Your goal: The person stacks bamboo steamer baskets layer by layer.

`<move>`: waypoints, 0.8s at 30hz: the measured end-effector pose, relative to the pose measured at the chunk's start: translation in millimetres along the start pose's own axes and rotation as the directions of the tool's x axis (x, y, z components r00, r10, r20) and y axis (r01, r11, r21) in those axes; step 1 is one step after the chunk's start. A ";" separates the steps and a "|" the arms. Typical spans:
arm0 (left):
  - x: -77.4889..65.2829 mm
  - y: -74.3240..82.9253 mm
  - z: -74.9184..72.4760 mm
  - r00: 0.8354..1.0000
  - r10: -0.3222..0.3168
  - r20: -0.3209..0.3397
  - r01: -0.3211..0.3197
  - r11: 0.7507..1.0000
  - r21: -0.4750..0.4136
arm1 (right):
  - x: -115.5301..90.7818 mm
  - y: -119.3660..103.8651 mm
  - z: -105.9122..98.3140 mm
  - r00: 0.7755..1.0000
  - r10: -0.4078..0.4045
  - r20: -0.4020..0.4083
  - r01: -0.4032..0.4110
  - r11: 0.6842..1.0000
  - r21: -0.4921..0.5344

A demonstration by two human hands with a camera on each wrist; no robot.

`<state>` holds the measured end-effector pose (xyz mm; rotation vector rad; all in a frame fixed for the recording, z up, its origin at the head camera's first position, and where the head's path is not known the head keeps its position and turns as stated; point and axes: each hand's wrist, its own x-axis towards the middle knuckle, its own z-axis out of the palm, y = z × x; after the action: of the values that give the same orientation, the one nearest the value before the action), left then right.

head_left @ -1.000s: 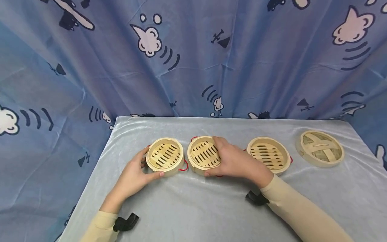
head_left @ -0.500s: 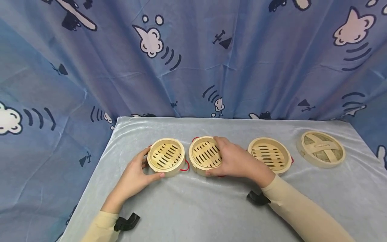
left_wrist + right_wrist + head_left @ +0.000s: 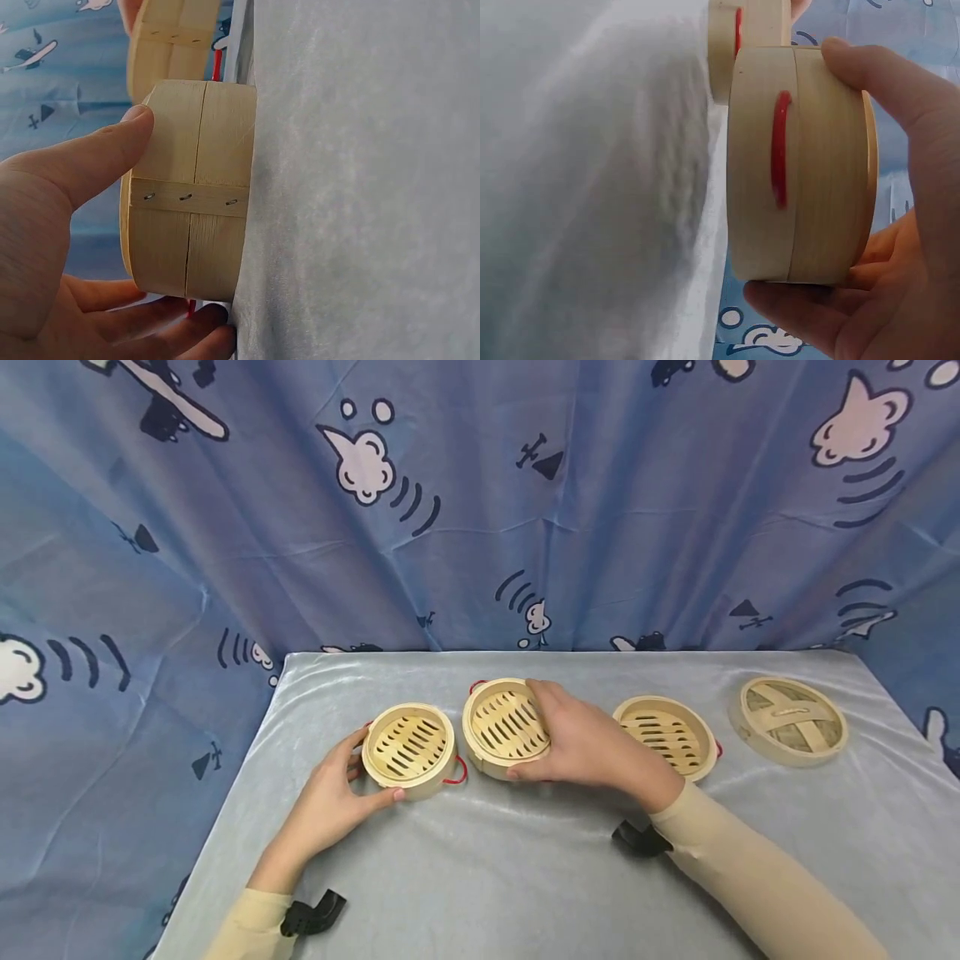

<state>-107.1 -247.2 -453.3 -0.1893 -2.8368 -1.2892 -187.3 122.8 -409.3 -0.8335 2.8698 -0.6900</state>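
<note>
On the left, a small round bamboo steamer basket with a slatted base and red loop handles stands on the cloth. My left hand grips it, thumb on the near wall and fingers round the left side. Just to its right, my right hand holds a second bamboo steamer basket by its right side, thumb in front and fingers behind. In the right wrist view, this basket's wall with a red handle shows slightly off the cloth. Both baskets stay apart, slatted insides facing up.
A third steamer basket lies right of my right hand, partly hidden by that wrist. Farther right is a woven bamboo lid with crossed strips. Grey cloth covers the table; a blue patterned curtain hangs behind it.
My right hand has raised the second steamer basket a little, and it sits higher in the head view. My left hand and its basket have kept their place.
</note>
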 end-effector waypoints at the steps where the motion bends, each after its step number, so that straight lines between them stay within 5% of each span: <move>1: 0.3 0.2 -0.3 1.000 0.003 0.000 -0.003 1.000 -0.001 | 0.9 -1.0 -1.8 1.000 -0.004 -0.004 0.004 1.000 0.004; 10: 0.7 -2.7 -0.6 1.000 0.008 -0.006 -0.008 0.999 0.043 | 12.2 -17.6 -11.1 0.999 -0.047 -0.023 0.048 0.998 0.051; 24: -1.2 -2.9 0.6 1.000 0.007 -0.004 -0.007 0.999 0.046 | 27.0 -35.8 1.7 0.996 -0.087 0.027 0.086 0.995 0.048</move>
<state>-106.2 -248.7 -455.9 -0.1951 -2.8565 -1.2205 -192.3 81.1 -393.6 -0.9583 2.7950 -0.7441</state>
